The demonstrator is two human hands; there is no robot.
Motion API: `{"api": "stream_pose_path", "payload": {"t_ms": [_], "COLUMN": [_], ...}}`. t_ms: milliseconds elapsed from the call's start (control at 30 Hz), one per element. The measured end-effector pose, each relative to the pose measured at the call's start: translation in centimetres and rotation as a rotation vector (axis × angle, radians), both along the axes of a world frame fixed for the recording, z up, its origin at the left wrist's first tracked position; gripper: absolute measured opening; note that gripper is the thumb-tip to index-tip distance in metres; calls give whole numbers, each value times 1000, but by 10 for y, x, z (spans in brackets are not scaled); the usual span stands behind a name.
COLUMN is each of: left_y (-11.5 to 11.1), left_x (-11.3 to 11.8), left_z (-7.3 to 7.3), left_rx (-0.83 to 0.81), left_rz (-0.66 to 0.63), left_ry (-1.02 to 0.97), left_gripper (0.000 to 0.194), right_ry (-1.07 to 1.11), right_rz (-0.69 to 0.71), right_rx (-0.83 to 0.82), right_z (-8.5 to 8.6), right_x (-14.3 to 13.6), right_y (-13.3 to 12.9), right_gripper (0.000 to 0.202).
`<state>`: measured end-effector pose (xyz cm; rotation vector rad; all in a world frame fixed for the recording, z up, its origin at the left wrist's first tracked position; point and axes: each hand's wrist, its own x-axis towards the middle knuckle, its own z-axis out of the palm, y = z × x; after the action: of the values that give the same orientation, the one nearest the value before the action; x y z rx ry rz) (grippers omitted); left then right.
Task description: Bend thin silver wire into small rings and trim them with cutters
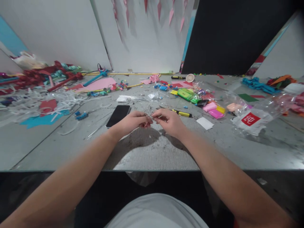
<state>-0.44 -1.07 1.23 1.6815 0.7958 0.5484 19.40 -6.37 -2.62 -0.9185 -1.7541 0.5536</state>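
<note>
My left hand (137, 121) and my right hand (169, 121) meet above the middle of the grey table (152, 158). Both are closed in a pinch, fingertips almost touching. Between them is something thin and shiny, like fine wire or clear thread, too small to make out. Beside my left hand lies a black phone (118, 115). A yellow-and-black tool (182, 113), perhaps a cutter, rests just beyond my right hand. Further back are thin clear strands (137, 98) on the table.
White paper strips (35, 101) and red bundles (33, 77) crowd the left. Colourful clay packets (186, 94) lie back right, near a small white card (205, 123). A large clear plastic bottle (268, 110) lies at the right. The table's front edge runs below my forearms.
</note>
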Motion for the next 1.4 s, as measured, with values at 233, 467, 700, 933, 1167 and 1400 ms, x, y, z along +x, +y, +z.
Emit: {"api": "stream_pose_path", "payload": {"t_ms": [233, 467, 700, 933, 1167, 1400], "left_y": [2, -1, 2, 6, 1, -3], "left_x": [0, 1, 1, -1, 0, 0], "left_z": [-3, -4, -10, -12, -4, -6], "left_rx": [-117, -185, -128, 67, 355, 595], "left_rz": [11, 6, -14, 11, 64, 43], "left_ry": [-127, -185, -173, -64, 41, 109], "left_gripper": [22, 23, 22, 28, 34, 34], "right_ry": [-72, -120, -86, 28, 220, 395], "right_rz": [65, 7, -20, -48, 37, 87], "right_rx": [143, 163, 208, -15, -327, -439], "right_z": [6, 1, -1, -2, -6, -2], "right_x": [0, 0, -2, -7, -10, -13], "right_y": [-6, -4, -1, 0, -1, -2], "right_gripper": [6, 11, 8, 7, 20, 24]}}
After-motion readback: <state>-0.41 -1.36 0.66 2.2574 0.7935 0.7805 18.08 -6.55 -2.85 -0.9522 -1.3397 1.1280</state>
